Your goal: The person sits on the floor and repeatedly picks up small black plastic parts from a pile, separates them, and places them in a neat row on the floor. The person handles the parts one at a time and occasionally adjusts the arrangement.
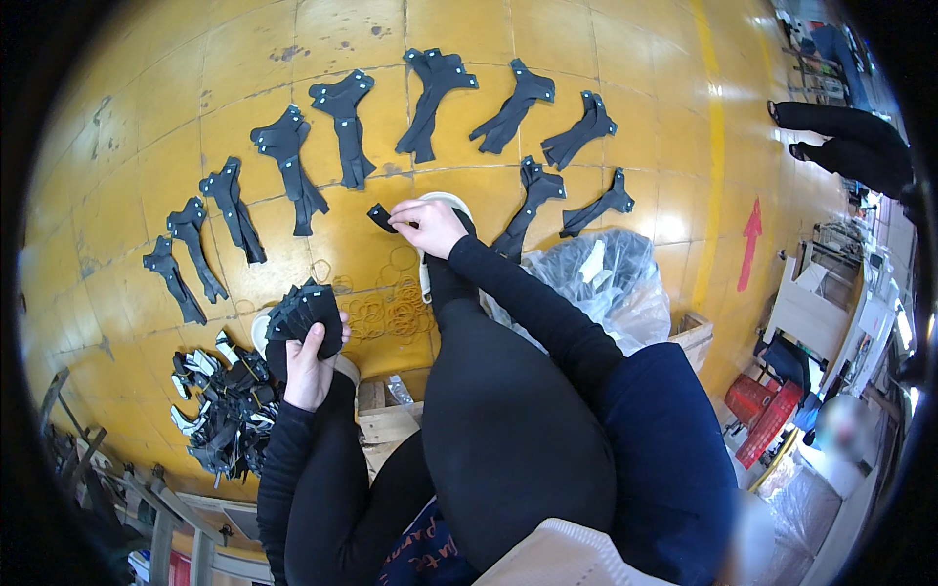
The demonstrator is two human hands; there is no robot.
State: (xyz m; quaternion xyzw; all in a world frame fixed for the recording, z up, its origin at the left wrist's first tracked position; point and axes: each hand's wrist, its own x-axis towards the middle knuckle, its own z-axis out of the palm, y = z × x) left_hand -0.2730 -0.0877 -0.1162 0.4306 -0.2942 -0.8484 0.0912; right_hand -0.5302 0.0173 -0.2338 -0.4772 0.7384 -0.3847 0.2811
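Holding a fanned stack of flat black pieces (305,317), our left hand (311,376) is clamped around its lower end, thumb pressed across the front. Our right hand (430,227) pinches a small flat black strip (380,217) between thumb and fingertips, up in front of our knees. The two hands are well apart.

On the yellow tiled floor (117,186) beyond them, we see narrow black bundles of layered strips with small pale marks (342,127) spread in a wide arc, each apart from its neighbours on the left, with two more lying inside the arc on the right. Between our feet lies a loose scatter of thin yellowish loops (396,313). Beside our left leg sits a tangled heap of black and white bundles (230,410). To our right we have a crumpled clear plastic bag (611,283), and below our hands a pale wooden box (391,430) shows partly between our legs.
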